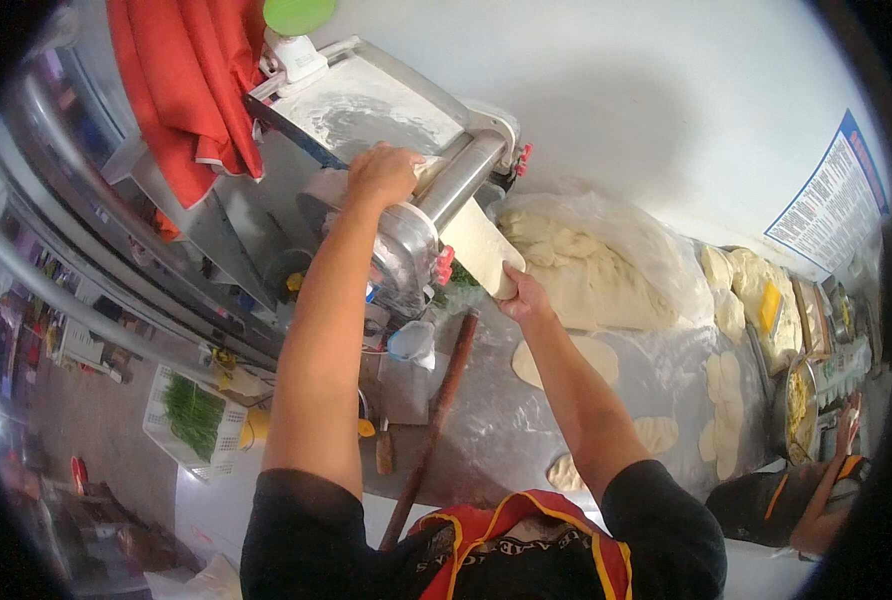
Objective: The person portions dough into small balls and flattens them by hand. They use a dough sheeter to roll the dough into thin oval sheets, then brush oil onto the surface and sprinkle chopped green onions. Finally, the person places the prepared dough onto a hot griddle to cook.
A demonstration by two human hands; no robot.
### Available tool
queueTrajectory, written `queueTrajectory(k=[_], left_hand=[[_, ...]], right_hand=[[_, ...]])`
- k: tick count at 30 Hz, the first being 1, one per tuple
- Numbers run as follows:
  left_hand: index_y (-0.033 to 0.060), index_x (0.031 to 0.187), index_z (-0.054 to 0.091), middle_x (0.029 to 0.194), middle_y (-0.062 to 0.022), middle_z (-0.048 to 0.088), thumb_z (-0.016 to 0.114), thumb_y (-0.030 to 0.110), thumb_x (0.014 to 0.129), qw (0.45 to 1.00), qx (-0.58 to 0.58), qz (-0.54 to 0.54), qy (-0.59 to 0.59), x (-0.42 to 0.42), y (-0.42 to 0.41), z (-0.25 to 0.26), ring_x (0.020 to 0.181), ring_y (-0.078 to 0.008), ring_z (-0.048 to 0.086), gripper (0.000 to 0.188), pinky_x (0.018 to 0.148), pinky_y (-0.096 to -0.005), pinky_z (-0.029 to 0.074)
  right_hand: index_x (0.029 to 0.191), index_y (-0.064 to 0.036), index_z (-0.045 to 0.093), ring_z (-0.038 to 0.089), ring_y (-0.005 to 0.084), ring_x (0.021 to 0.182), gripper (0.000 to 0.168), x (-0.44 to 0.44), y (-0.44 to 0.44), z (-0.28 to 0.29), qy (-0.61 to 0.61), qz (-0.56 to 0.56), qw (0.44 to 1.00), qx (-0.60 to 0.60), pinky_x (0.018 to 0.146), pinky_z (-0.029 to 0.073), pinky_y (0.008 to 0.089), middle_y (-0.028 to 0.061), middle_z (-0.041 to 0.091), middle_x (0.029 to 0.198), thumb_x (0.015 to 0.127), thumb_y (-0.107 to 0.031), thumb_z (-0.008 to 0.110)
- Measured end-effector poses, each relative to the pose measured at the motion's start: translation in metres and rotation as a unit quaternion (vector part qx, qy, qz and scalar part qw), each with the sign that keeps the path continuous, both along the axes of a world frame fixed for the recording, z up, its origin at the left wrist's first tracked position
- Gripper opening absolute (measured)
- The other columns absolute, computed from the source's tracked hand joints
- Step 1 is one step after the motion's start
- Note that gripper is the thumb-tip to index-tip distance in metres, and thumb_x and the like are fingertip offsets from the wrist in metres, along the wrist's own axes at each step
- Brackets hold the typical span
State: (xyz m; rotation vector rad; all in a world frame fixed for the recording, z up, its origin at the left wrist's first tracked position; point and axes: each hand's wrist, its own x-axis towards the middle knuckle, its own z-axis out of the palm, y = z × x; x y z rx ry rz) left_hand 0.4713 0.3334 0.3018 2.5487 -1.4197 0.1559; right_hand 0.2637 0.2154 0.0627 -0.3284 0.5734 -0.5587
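Observation:
A dough sheeter (465, 176) with a steel roller stands before me, its floured feed tray (375, 97) reaching away to the upper left. From under the roller comes a flat strip of dough (483, 244). My right hand (527, 295) grips the strip's free end, thumb on top. On the feed side, my left hand (386, 176) is at a pale piece of dough (427, 169) by the roller; its curled fingers are partly hidden, so I cannot see whether they hold it. A large mass of dough (588, 270) lies under clear plastic, right of the strip.
A long wooden rolling pin (442, 412) lies across the metal worktop (483, 442). Flattened dough rounds (585, 360) and dough strips (722, 405) rest farther right. A metal bowl (798, 409) with yellow filling stands near another person's arm (828, 487). Red cloth (191, 90) hangs at upper left; a basket of greens (195, 416) sits below.

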Motion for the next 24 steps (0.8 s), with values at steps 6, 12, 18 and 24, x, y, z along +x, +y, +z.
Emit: queueTrajectory(k=[6, 12, 18, 24], left_hand=[[0.0275, 0.114, 0.062, 0.113, -0.0100, 0.060, 0.044, 0.020, 0.086, 1.000, 0.006, -0.021, 0.020, 0.006, -0.001, -0.002, 0.109, -0.0279, 0.052, 0.034, 0.093, -0.0401, 0.038], [0.0210, 0.116, 0.060, 0.117, -0.0094, 0.058, 0.047, 0.020, 0.086, 0.998, -0.058, -0.022, 0.019, -0.014, 0.000, 0.007, 0.113, -0.0277, 0.048, 0.033, 0.095, -0.0410, 0.037], [0.0068, 0.108, 0.061, 0.109, -0.0095, 0.061, 0.051, 0.020, 0.086, 0.909, -0.316, -0.168, -0.215, -0.012, 0.012, 0.005, 0.105, -0.0285, 0.053, 0.027, 0.091, -0.0403, 0.040], [0.0043, 0.115, 0.058, 0.112, -0.0084, 0.061, 0.050, 0.025, 0.091, 0.839, 0.104, -0.347, 0.406, -0.138, 0.035, -0.055, 0.101, -0.0155, 0.058, 0.032, 0.089, -0.0310, 0.044]], right_hand=[[0.123, -0.003, 0.043, 0.057, 0.0256, 0.103, 0.036, -0.023, 0.009, 0.003, 0.021, -0.015, 1.000, -0.003, 0.089, 0.049, 0.0415, 0.0106, 0.056, 0.116, 0.089, -0.011, 0.054], [0.119, 0.002, 0.045, 0.058, 0.0250, 0.102, 0.035, -0.051, 0.017, 0.014, 0.027, -0.048, 0.998, 0.004, 0.086, 0.050, 0.0386, 0.0125, 0.057, 0.113, 0.087, -0.008, 0.056], [0.120, 0.001, 0.044, 0.058, 0.0267, 0.100, 0.034, -0.067, 0.025, 0.050, 0.053, -0.047, 0.997, -0.035, 0.084, 0.051, 0.0399, 0.0130, 0.055, 0.113, 0.088, -0.006, 0.052], [0.116, 0.002, 0.047, 0.060, 0.0231, 0.095, 0.028, -0.098, 0.021, 0.059, 0.046, -0.039, 0.994, -0.086, 0.082, 0.053, 0.0346, 0.0114, 0.058, 0.108, 0.090, -0.009, 0.050]])
